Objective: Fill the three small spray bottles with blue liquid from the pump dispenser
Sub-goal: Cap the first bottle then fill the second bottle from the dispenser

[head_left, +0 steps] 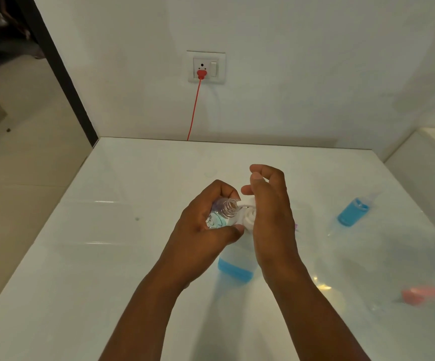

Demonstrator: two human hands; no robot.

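Filling a bottle is the step you are on. Your left hand (206, 225) grips a small spray bottle (223, 213), tilted, its open neck touching the white spout of the pump dispenser (237, 267). Your right hand (271, 209) rests on the pump head with fingers loosely curled. Next, I think, you must press down slowly and keep the neck under the spout. One filled bottle (351, 212) lies far right on the tabletop (107, 256).
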